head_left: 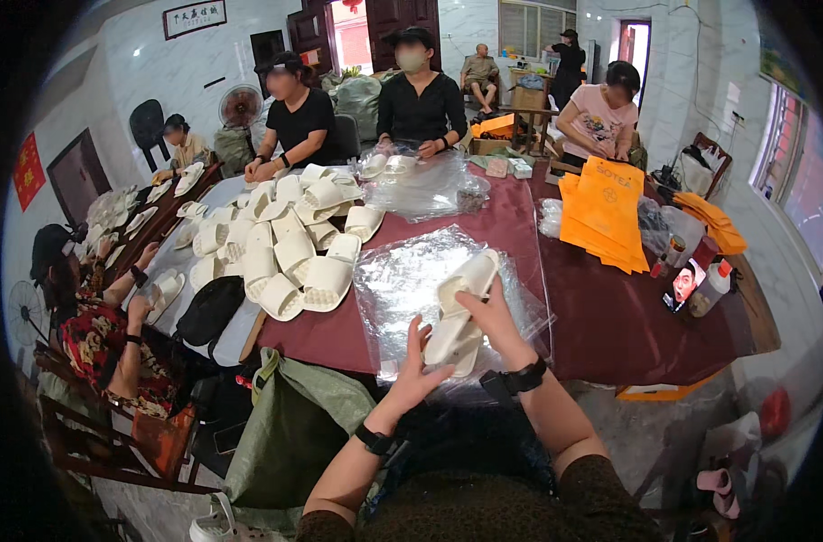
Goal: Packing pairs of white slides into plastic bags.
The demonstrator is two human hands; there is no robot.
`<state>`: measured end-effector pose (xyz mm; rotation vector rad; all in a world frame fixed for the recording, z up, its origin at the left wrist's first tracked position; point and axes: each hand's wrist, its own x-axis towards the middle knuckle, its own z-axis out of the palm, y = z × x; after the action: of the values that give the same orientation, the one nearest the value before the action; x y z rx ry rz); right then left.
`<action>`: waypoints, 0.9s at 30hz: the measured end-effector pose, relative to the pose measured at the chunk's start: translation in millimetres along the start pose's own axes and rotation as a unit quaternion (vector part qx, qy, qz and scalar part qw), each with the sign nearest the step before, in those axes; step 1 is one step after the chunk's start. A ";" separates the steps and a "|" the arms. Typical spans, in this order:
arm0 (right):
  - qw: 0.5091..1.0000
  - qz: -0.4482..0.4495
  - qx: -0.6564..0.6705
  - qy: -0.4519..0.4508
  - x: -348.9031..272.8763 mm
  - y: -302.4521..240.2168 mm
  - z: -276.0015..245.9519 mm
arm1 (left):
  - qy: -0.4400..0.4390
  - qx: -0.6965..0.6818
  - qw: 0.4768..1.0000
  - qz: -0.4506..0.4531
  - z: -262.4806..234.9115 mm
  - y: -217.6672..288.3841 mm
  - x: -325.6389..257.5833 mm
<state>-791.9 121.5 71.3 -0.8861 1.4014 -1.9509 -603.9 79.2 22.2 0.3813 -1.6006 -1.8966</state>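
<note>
A pair of cream-white slide slippers (463,282), laid together, is held over the table in front of me. My right hand (495,318) grips them from the right, thumb across the upper side. Beside their lower left edge is my left hand (413,372), its fingers spread and its thumb close to the slippers; whether the thumb touches them I cannot tell. Beneath lie clear plastic bags (389,285), flat and shiny on the dark red tablecloth (317,341). To the left is a large heap of matching slippers (289,244).
Orange printed bags (603,217) are stacked at the right, near a phone (684,285) and a bottle (711,287). A black bag (211,312) lies at the left table edge, above a green sack (289,443). Co-workers sit and stand around the table; more plastic bags (430,191) lie across from me.
</note>
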 end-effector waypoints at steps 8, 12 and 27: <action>0.962 -0.079 -0.258 -0.042 -11.3 14.9 0.3 | 0.140 -0.152 0.968 -0.144 -36.0 -20.8 4.6; 0.872 -0.065 -0.486 0.008 -23.6 40.9 -28.0 | 0.133 -0.323 0.904 -0.246 -55.6 -10.3 -10.3; 0.862 -0.041 -0.504 -0.014 -39.1 73.0 -44.3 | 0.138 0.692 0.709 0.013 -36.1 2.5 -2.9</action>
<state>-797.4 156.0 -15.8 -1.4014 2.4340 -1.1293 -579.9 52.6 16.1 1.1329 -2.4580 -0.1821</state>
